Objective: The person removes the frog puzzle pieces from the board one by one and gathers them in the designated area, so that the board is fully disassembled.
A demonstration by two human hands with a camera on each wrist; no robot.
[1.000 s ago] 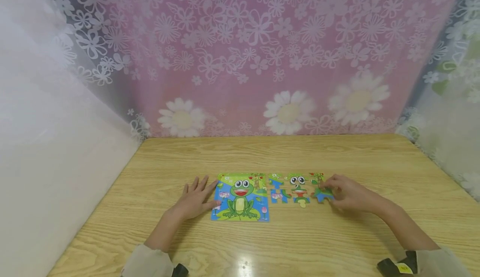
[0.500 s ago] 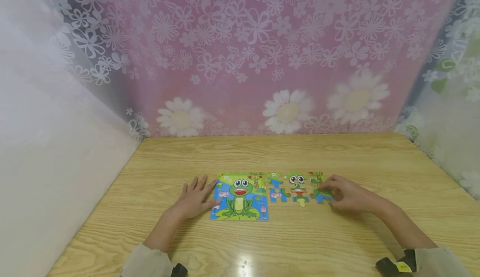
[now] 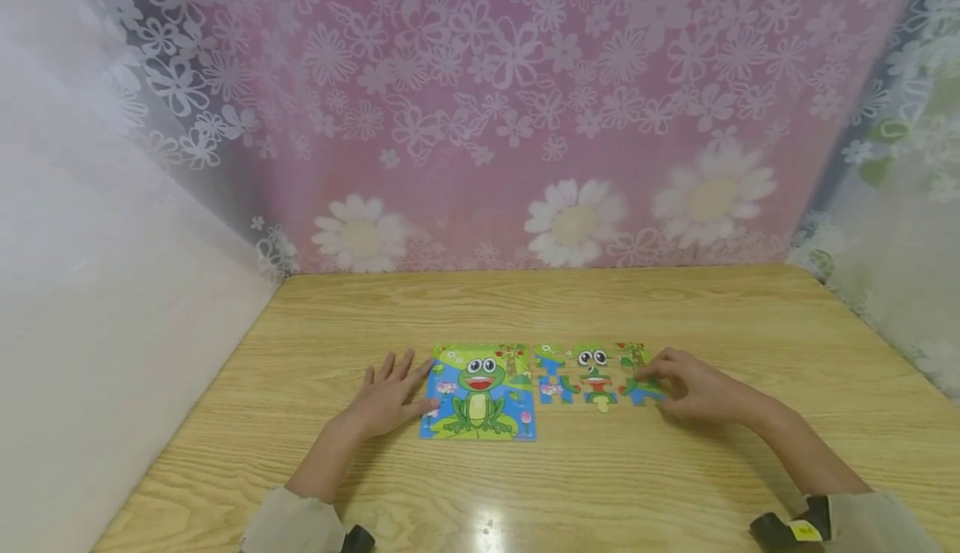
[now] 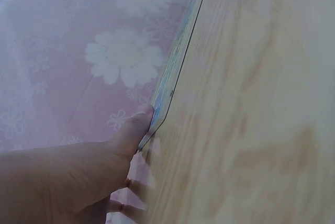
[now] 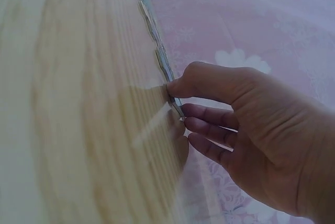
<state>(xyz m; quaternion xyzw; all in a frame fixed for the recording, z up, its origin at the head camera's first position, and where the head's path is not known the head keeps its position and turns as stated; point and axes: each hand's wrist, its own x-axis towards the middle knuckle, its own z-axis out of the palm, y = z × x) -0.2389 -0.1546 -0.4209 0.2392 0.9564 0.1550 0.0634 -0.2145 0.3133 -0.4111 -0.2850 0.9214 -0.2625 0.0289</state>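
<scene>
A square frog puzzle board (image 3: pixel 477 415) lies flat on the table, its picture whole. My left hand (image 3: pixel 382 403) rests at its left edge, fingers spread, with the thumb on the board's corner in the left wrist view. To the right of the board, several loose jigsaw pieces are laid in two rows. Among them are a piece with the frog's eyes (image 3: pixel 592 358) and one with its mouth (image 3: pixel 597 386). At the right end of the lower row, my right hand (image 3: pixel 701 388) pinches a blue and green jigsaw piece (image 3: pixel 642 393) between thumb and fingers, low at the tabletop.
The wood-grain table (image 3: pixel 465 486) reaches back to a pink flowered curtain (image 3: pixel 480 137). A pale sheet (image 3: pixel 135 286) hangs along the left side and a flowered one (image 3: pixel 900 203) along the right.
The blue and green jigsaw piece in my right hand has turned slightly and sits straighter beneath the piece above it. My left hand stays at the board.
</scene>
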